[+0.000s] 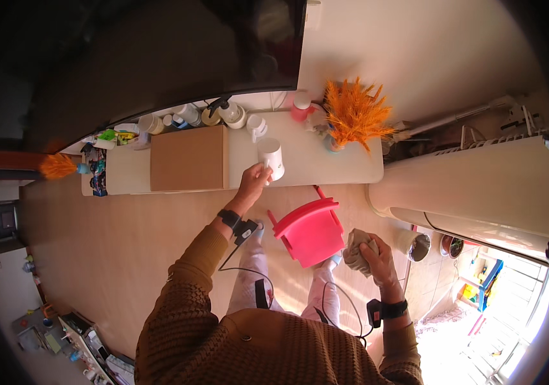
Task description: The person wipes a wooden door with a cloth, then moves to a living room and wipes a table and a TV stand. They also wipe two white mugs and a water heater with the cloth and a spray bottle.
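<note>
My left hand [258, 179] is closed around the handle of a white mug [270, 154], held over the front edge of a long white cabinet [294, 144]. A second white mug [256, 126] stands just behind it on the cabinet top. Off to the right and lower, my right hand [380, 258] grips a crumpled greyish-beige cloth [358, 249], bunched up in the fingers. Between my two hands, on the floor, is a small pink chair [312, 234].
A cardboard box [190, 158] sits left of the mugs, with jars and bottles behind it. Orange dried grass in a vase [355, 115] stands at right. A dark television [159, 58] hangs above. The tall white appliance [473, 183] and a waste bin [414, 245] are far right.
</note>
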Demonstrator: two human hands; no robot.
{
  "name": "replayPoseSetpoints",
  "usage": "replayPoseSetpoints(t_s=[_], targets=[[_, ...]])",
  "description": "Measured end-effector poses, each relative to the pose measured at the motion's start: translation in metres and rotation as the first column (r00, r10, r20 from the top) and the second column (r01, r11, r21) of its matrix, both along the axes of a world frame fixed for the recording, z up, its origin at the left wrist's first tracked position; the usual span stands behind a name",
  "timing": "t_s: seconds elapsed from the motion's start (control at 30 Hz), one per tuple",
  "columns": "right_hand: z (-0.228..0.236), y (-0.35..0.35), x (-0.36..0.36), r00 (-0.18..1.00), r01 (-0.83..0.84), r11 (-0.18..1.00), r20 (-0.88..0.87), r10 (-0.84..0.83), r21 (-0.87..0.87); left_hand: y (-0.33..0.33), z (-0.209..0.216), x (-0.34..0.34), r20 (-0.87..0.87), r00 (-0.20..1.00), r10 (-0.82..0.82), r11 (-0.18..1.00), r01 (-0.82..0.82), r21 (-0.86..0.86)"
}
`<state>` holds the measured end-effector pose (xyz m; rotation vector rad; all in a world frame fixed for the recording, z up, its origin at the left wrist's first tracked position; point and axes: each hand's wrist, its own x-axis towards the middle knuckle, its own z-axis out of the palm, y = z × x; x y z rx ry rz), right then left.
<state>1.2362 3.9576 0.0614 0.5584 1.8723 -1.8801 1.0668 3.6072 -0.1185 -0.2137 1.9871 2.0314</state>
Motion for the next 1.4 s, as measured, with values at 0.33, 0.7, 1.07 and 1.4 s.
replayPoseSetpoints(t_s=[0.33, 0.7, 1.07, 1.4], targets=[[-0.059, 0.015, 0.062, 0.918, 0.331, 0.886, 0.327, -0.222, -0.326, 0.050, -0.151, -0.096, -0.082, 0.978, 0.194, 0.963, -0.206, -0.176], [-0.081, 0.018, 0.058, 0.883, 0.397, 0.853, 0.395, -0.254, -0.339, 0.066, -0.216, -0.159, -0.219, 0.920, 0.325, 0.906, -0.370, -0.208], [-0.078, -0.002, 0.034, 0.940, 0.281, 0.839, 0.311, -0.143, -0.465, 0.077, -0.184, -0.158, -0.484, 0.837, 0.257, 0.687, -0.510, -0.518], [-0.094, 0.012, 0.050, 0.933, 0.266, 0.835, 0.347, -0.097, -0.482, -0.008, -0.232, -0.144, -0.382, 0.782, 0.492, 0.580, -0.622, -0.526]])
